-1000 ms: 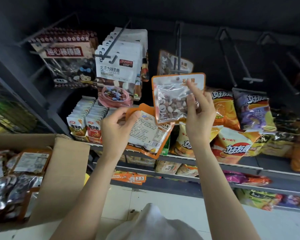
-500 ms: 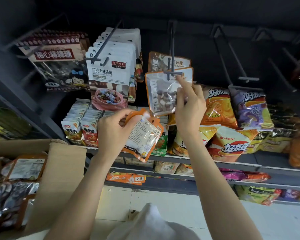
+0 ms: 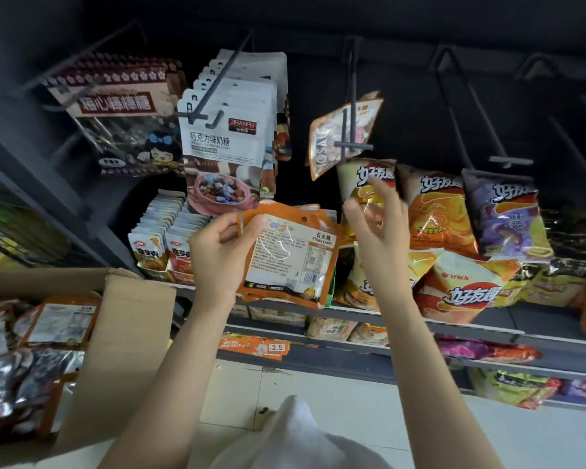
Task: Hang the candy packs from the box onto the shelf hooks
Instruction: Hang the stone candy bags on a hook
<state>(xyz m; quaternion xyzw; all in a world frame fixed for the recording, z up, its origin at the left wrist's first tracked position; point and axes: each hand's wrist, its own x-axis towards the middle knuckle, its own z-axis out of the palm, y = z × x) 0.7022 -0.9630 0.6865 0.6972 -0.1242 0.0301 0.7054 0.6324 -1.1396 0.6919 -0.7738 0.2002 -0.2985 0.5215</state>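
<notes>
A stack of candy packs [image 3: 286, 257] is gripped by the left hand [image 3: 217, 255] as ready supply; the right hand [image 3: 376, 225], spread and empty, is positioned below the hook [image 3: 351, 96], where one pack [image 3: 332, 137] hangs.

Dim upper shelving, brighter floor, wide-angle bending at edges, perhaps slight blur.

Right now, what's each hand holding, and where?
Left hand grips a stack of orange candy packs by its upper left edge. Right hand is open, holding nothing.
</notes>
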